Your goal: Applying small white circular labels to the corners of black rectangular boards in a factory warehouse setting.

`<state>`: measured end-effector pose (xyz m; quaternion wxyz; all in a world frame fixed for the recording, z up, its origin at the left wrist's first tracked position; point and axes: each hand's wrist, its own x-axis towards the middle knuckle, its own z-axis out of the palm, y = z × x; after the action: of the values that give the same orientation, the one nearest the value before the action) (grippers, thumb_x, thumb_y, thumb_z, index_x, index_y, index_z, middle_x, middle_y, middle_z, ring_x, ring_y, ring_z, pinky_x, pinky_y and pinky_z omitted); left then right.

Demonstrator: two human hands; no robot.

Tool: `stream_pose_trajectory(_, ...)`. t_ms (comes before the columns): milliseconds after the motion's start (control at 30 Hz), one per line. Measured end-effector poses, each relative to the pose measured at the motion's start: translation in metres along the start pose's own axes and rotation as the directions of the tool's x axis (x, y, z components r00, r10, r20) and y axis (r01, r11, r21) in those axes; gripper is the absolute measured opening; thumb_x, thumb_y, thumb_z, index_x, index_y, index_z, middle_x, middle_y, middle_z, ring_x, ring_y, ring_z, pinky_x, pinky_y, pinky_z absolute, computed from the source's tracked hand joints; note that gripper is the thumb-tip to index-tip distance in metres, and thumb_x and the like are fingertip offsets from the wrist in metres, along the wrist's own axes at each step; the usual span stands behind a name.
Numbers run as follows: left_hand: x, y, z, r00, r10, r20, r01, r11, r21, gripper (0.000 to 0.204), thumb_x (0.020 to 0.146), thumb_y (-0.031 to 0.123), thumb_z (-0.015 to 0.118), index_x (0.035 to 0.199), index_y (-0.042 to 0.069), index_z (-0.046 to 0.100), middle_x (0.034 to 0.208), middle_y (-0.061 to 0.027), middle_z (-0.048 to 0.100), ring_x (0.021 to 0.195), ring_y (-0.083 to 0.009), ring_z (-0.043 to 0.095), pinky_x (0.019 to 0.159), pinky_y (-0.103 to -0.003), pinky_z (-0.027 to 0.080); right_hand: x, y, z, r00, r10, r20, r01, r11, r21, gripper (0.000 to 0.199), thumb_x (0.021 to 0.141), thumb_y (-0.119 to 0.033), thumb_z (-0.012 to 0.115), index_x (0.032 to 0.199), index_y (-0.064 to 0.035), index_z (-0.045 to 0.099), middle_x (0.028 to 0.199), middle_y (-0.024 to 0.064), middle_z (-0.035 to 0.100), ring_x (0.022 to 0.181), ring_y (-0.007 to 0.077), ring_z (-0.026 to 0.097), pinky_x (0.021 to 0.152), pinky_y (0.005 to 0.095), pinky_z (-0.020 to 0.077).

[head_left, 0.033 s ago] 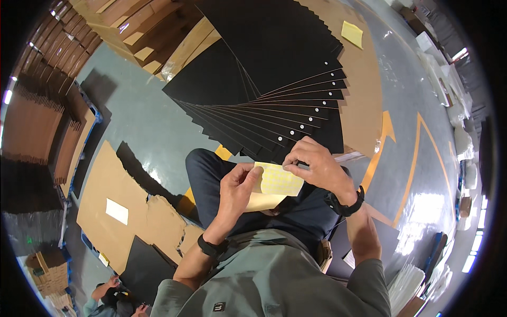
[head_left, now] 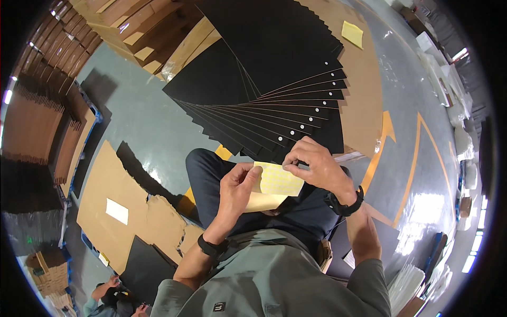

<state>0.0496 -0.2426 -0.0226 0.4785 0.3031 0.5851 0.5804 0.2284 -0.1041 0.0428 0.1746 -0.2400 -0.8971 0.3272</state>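
Observation:
My left hand (head_left: 236, 191) grips the left edge of a pale yellow sheet of small round stickers (head_left: 279, 180), thumb on top. A second yellowish sheet (head_left: 262, 202) hangs beneath it, above my lap. My right hand (head_left: 317, 165) is closed in a pinch, its thumb and forefinger at the sheet's upper right part. Whatever lies between those fingertips is too small to make out. Just beyond my hands, black boards (head_left: 264, 50) lie fanned out in a stack. Several carry a small white round sticker (head_left: 301, 127) near the edge.
Brown cardboard (head_left: 364, 100) lies under the black boards, with a yellow sheet (head_left: 352, 34) on it. To the left, flattened cardboard (head_left: 100, 198) bears a white paper (head_left: 116, 211). Stacked cartons (head_left: 31, 121) stand farther left. Another person (head_left: 108, 296) is at the lower left.

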Motion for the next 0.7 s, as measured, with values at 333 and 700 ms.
stream_pose_trajectory(333, -0.004, -0.006, -0.006, 0.998, -0.068, 0.01, 0.068, 0.995, -0.071, 0.02, 0.097, 0.017, 0.062, 0.101, -0.001, 0.065, 0.085, -0.0001, 0.064, 0.075, -0.0043, 0.056, 0.069, -0.021, 0.047, 0.044, 0.038, 0.035, 0.985, 0.164, -0.048, -0.17, 0.969, -0.178, 0.013, 0.082, -0.018, 0.069, 0.085, -0.0055, 0.068, 0.081, 0.0055, 0.062, 0.08, 0.0215, 0.058, 0.072, 0.0352, 0.0488)
stream_pose_trajectory(700, -0.007, -0.004, -0.014, 0.999, -0.036, 0.025, 0.037, 0.998, -0.046, 0.022, 0.097, 0.019, 0.062, 0.102, -0.002, 0.065, 0.086, -0.0001, 0.065, 0.076, -0.0044, 0.057, 0.069, -0.021, 0.047, 0.058, 0.028, 0.037, 0.971, 0.015, -0.24, -0.118, 0.899, -0.421, 0.015, 0.08, -0.016, 0.073, 0.083, -0.0047, 0.064, 0.082, 0.0066, 0.058, 0.085, 0.021, 0.058, 0.073, 0.0359, 0.049)
